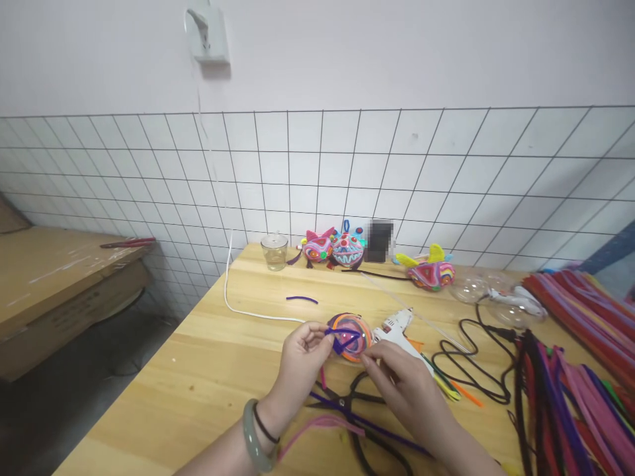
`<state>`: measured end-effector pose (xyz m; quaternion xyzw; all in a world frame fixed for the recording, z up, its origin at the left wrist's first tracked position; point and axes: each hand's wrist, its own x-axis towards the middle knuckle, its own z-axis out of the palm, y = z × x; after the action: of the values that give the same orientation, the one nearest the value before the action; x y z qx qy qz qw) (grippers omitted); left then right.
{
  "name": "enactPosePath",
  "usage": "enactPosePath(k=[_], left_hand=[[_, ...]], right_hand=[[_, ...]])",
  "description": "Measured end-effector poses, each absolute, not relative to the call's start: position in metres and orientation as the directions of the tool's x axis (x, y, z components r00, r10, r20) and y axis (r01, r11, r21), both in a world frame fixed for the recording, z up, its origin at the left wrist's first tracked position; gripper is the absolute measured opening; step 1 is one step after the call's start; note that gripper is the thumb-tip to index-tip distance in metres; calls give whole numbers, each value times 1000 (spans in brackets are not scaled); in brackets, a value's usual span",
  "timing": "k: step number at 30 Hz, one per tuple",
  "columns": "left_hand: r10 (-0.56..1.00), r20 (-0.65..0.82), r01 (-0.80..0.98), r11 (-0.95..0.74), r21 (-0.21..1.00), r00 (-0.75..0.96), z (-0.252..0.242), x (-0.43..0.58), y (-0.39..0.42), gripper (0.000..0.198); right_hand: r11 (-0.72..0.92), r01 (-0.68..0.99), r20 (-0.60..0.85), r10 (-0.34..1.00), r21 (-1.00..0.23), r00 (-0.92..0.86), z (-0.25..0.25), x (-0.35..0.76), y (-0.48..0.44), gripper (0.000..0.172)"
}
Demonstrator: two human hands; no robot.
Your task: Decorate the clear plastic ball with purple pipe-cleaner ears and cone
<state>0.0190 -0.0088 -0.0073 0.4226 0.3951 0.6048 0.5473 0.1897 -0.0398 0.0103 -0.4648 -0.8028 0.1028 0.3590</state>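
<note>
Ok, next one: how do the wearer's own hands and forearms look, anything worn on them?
Both are bare, with no gloves or sleeves in view. By the left hand, the wrist wears a smooth, pale grey-green bangle and a thin dark band. The right hand shows no jewellery.

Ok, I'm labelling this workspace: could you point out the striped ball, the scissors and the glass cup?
Striped ball (356, 345): head view, on its striped face.
Scissors (342, 402): head view, on the pivot between blades and handles.
Glass cup (274, 254): head view, on its side wall.

Fuzzy strip (339, 346), glossy ball (358, 345), wooden tabletop (198, 370)
</note>
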Motion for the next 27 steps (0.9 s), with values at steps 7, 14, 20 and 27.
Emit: enactPosePath(k=[7, 14, 20, 27], left_hand=[[991, -42, -434, -17, 901, -126, -7, 11, 0, 22], [980, -137, -566, 32, 824, -145, -15, 3, 8, 26], [964, 4, -387, -110, 916, -265, -14, 2, 11, 20], [981, 44, -366, -113, 924, -190, -7, 5, 5, 23]], right_hand=[[304, 612, 429, 901, -730, 63, 9, 206, -29, 29], [222, 579, 368, 918, -785, 147, 5, 215, -18, 33], [66, 853, 336, 933, -518, 132, 10, 247, -6, 27], [-151, 973, 73, 984, -172, 166, 0, 261, -1, 29]])
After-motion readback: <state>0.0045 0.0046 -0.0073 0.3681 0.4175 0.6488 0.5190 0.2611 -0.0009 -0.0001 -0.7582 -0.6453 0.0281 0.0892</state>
